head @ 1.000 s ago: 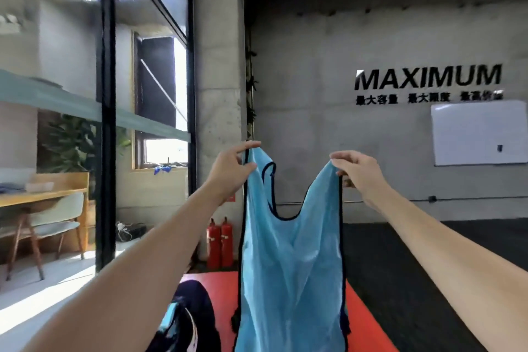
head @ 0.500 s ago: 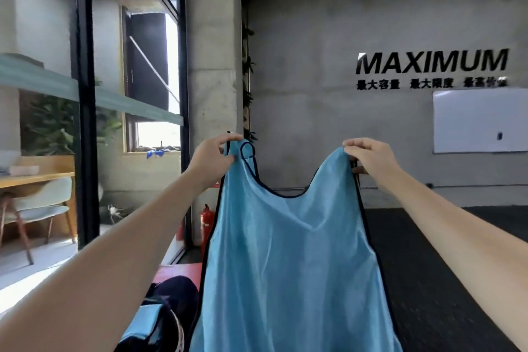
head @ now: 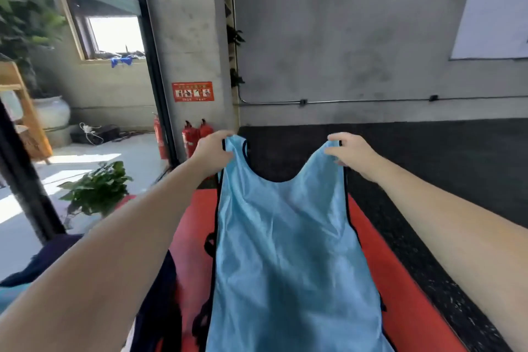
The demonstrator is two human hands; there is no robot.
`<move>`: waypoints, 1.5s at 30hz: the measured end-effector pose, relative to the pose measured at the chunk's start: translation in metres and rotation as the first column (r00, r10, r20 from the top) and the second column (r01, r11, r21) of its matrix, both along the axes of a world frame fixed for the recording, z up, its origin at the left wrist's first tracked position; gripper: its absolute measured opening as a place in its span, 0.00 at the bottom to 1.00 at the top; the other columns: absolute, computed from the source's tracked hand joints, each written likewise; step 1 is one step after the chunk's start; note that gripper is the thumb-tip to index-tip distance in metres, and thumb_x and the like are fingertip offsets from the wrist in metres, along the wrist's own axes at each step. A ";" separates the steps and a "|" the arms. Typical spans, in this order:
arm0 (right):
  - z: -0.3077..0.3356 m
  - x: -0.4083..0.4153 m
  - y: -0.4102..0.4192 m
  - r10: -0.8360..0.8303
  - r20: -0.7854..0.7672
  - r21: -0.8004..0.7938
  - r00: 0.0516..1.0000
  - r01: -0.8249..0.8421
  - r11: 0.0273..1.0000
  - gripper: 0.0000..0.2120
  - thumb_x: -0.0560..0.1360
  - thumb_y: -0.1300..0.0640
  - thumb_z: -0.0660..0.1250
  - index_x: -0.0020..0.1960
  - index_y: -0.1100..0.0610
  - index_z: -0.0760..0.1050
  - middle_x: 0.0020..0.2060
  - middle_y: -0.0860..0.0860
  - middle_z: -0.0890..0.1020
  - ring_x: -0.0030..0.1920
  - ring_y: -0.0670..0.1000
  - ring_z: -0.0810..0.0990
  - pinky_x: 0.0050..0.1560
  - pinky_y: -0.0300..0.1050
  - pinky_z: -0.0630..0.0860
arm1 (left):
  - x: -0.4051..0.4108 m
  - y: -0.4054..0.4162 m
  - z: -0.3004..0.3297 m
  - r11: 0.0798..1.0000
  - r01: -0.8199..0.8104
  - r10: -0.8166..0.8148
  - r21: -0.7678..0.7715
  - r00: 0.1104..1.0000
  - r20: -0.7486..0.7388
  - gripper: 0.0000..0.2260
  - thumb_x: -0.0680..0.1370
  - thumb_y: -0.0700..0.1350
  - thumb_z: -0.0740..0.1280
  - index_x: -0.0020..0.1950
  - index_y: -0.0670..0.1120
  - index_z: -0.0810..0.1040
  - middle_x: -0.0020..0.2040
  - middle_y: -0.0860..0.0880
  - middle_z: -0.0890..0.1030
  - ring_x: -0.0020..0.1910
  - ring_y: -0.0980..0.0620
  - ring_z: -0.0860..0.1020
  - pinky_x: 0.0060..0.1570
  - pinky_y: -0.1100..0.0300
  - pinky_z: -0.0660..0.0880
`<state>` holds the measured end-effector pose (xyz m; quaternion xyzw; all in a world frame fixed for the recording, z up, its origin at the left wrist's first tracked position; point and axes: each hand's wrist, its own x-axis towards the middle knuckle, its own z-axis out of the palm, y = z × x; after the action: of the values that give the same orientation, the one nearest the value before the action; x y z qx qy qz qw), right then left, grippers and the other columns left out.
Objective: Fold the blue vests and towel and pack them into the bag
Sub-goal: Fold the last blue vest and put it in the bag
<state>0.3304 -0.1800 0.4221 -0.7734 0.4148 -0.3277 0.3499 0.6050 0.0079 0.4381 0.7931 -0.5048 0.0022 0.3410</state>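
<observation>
Above the long red floor mat [head: 411, 303], the light blue mesh vest with black edging [head: 288, 251] hangs spread between both hands. The left hand [head: 213, 151] pinches one shoulder strap and the right hand [head: 350, 150] pinches the other, fingers curled over the top of each strap, so both grips are clenched on the fabric. The vest falls flat, neckline open between the straps, its lower part running out of the bottom of the view, so I cannot tell whether the hem touches the mat.

Compared with a second ago, the hands have come down from chest height to much nearer the mat, and the view has tipped downward with them: the wall lettering that sat mid-frame is now cut off at the top edge. The vest, narrow and bunched a second ago, opened half a second ago and is now stretched wide and smooth. I judge this as the laying-out step: the garment is squared up and about to be set flat for folding.

At lower left a dark navy bag [head: 160, 308] sits beside the mat, partly behind the left forearm. A potted green plant [head: 97, 188] stands further left, and two red fire extinguishers [head: 197, 134] stand by the concrete pillar.
</observation>
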 end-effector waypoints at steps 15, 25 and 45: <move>-0.187 -0.077 0.142 0.273 -0.410 0.116 0.870 -0.247 0.962 0.09 0.77 0.54 0.71 0.57 0.53 0.81 0.50 0.45 0.83 0.51 0.45 0.82 0.47 0.32 0.73 | -0.121 0.133 -0.202 0.905 0.289 -0.209 0.313 0.942 -0.263 0.16 0.78 0.45 0.70 0.65 0.54 0.79 0.63 0.55 0.78 0.58 0.58 0.75 0.40 0.76 0.71; -0.226 -0.124 0.264 0.421 -0.468 0.118 0.777 -0.417 0.901 0.08 0.73 0.47 0.75 0.51 0.45 0.82 0.44 0.38 0.82 0.45 0.35 0.79 0.44 0.26 0.70 | -0.187 0.225 -0.252 0.885 0.357 -0.319 0.299 0.933 -0.168 0.13 0.73 0.52 0.76 0.56 0.49 0.85 0.51 0.57 0.83 0.49 0.65 0.77 0.51 0.69 0.71; -0.241 -0.101 0.266 0.399 -0.458 0.042 0.794 -0.429 0.902 0.09 0.76 0.45 0.71 0.54 0.43 0.75 0.49 0.40 0.80 0.49 0.42 0.79 0.54 0.44 0.78 | -0.180 0.209 -0.264 0.968 0.190 -0.125 0.164 0.931 -0.342 0.06 0.80 0.42 0.67 0.49 0.49 0.83 0.46 0.58 0.84 0.45 0.66 0.79 0.43 0.78 0.69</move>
<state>0.2294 0.0858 0.1812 -0.9110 0.2949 -0.0656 0.2806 0.4253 0.2165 0.1740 0.7683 -0.5009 -0.2070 0.3405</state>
